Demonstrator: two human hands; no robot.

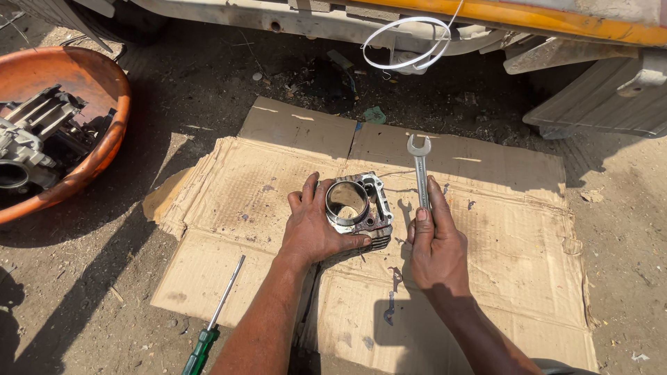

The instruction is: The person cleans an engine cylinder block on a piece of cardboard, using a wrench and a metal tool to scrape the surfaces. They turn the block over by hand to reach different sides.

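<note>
An engine cylinder (pixel 356 207) with a round bore sits in the middle of a flattened cardboard sheet (pixel 500 229) on the dirt, and the left hand (pixel 316 226) grasps it from the side, thumb along its near edge. Just beside it, the right hand (pixel 435 243) grips a spanner (pixel 420 170), open end pointing away. A green-handled screwdriver (pixel 212 323) lies near the cardboard's left edge, and an orange basin (pixel 104 118) with engine parts stands well apart at far left.

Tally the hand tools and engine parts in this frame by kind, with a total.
Wrench, held in the right hand: 1
Screwdriver, on the ground by the cardboard: 1
Engine cylinder, gripped by the left hand: 1
Engine casing, in the orange basin: 1
Total: 4
</note>
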